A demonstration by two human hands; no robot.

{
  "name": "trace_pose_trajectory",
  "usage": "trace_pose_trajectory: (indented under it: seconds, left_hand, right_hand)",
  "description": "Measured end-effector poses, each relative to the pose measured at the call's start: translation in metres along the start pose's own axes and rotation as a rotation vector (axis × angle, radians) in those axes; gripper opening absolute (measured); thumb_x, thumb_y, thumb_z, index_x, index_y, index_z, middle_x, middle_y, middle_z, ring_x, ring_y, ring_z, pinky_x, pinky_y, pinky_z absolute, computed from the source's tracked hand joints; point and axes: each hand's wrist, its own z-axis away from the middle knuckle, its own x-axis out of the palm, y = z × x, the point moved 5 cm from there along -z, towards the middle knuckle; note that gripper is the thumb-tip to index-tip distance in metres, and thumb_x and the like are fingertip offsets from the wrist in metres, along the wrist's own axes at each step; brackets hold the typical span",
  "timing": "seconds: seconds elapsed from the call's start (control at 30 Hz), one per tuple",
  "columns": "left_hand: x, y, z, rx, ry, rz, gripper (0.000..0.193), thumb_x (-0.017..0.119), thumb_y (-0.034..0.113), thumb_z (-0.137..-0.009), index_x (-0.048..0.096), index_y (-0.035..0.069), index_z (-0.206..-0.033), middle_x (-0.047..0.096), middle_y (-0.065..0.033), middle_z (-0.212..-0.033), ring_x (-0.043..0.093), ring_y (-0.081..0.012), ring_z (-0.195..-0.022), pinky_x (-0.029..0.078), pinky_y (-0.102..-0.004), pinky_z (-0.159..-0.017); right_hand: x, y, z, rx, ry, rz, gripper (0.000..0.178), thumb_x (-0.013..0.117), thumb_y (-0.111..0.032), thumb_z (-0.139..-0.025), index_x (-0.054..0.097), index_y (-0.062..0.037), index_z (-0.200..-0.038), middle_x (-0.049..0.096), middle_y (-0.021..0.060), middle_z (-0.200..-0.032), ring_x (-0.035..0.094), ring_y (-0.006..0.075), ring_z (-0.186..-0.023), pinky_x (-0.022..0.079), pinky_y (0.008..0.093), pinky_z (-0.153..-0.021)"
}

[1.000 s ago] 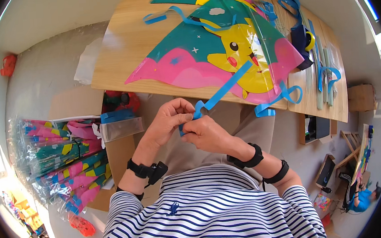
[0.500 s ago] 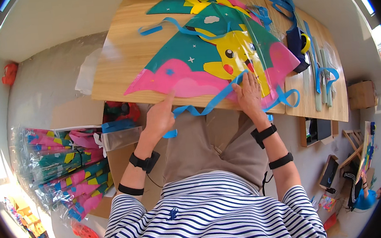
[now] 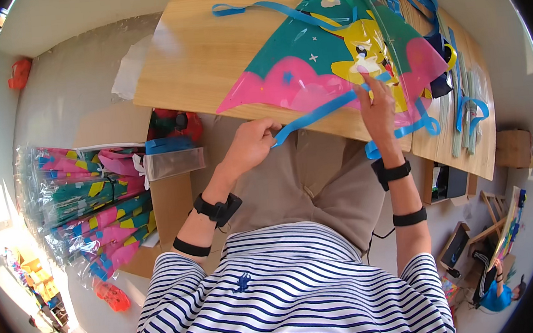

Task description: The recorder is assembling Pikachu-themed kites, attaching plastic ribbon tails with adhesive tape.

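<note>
A kite (image 3: 297,78) in green, pink and yellow with a printed cartoon face lies flat on the wooden table, its shiny film catching the light. My left hand (image 3: 252,143) is just off the table's near edge, thumb and forefinger pinched on a blue ribbon (image 3: 319,114). The ribbon runs up to the right, fairly straight, over the kite's lower edge. My right hand (image 3: 377,103) is over that edge beside the ribbon's far end, fingers apart and partly bent. Another stretch of blue ribbon (image 3: 412,127) curls by the right wrist.
Blue ribbons (image 3: 424,0), a yellow-edged roll (image 3: 451,56) and thin clear rods (image 3: 472,107) lie on the table's right. Plastic-wrapped folded kites (image 3: 93,210) sit at my left, by a clear box (image 3: 174,164). A person in blue (image 3: 496,297) is at the far lower right.
My left hand has gone from a pointing finger to a pinch on the ribbon, which is now straighter. My right hand has lifted from lying flat on the kite. The view has shifted.
</note>
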Motion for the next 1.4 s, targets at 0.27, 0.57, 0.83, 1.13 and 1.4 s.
trace_pose_trajectory:
  seconds: [0.27, 0.57, 0.83, 1.13, 1.4]
  left_hand:
    - [-0.021, 0.014, 0.035, -0.057, -0.050, 0.737, 0.011, 0.067, 0.005, -0.088, 0.066, 0.001, -0.098, 0.064, -0.0013, -0.084, 0.054, -0.0066, -0.070, 0.043, -0.0208, -0.061]
    - [-0.032, -0.008, 0.073, -0.128, -0.005, 0.709, 0.011, 0.067, 0.002, -0.086, 0.066, 0.000, -0.097, 0.064, -0.0018, -0.082, 0.054, -0.0069, -0.067, 0.042, -0.0203, -0.060]
    - [-0.044, -0.100, 0.110, -0.284, 0.080, 0.106, 0.017, 0.066, 0.001, -0.085, 0.069, 0.000, -0.101, 0.067, -0.0028, -0.084, 0.060, -0.0105, -0.075, 0.048, -0.0257, -0.068]
    - [-0.042, -0.036, 0.085, 0.021, 0.041, 0.816, 0.034, 0.060, 0.019, -0.099, 0.064, -0.002, -0.125, 0.069, -0.0078, -0.105, 0.066, -0.0191, -0.095, 0.052, -0.0343, -0.086]
    - [-0.040, 0.000, 0.073, 0.173, 0.085, 1.213, 0.038, 0.065, 0.026, -0.096, 0.062, -0.001, -0.123, 0.069, -0.0104, -0.095, 0.066, -0.0277, -0.105, 0.054, -0.0418, -0.095]
  right_hand:
    - [0.058, -0.111, 0.106, 0.873, -0.858, -1.182, 0.041, 0.066, -0.038, -0.096, 0.068, 0.0019, -0.106, 0.070, 0.0080, -0.091, 0.068, 0.0154, -0.085, 0.054, 0.0310, -0.081]
    - [0.073, -0.125, 0.059, 1.046, -0.547, -1.881, 0.027, 0.059, -0.021, -0.100, 0.059, -0.0014, -0.119, 0.068, 0.0150, -0.115, 0.066, 0.0264, -0.108, 0.051, 0.0408, -0.097]
    - [0.065, -0.143, 0.046, 0.878, -0.577, -1.873, 0.022, 0.058, -0.016, -0.101, 0.061, 0.0026, -0.112, 0.069, 0.0130, -0.100, 0.068, 0.0239, -0.091, 0.055, 0.0351, -0.085]
    - [0.068, -0.199, 0.081, 0.682, -1.039, -1.768, 0.022, 0.055, -0.018, -0.102, 0.065, 0.0017, -0.103, 0.067, 0.0100, -0.091, 0.062, 0.0169, -0.080, 0.051, 0.0307, -0.078]
    - [0.071, -0.196, 0.094, 0.745, -1.132, -1.788, 0.021, 0.059, -0.018, -0.099, 0.068, 0.0006, -0.098, 0.068, 0.0079, -0.086, 0.063, 0.0159, -0.078, 0.050, 0.0294, -0.074]
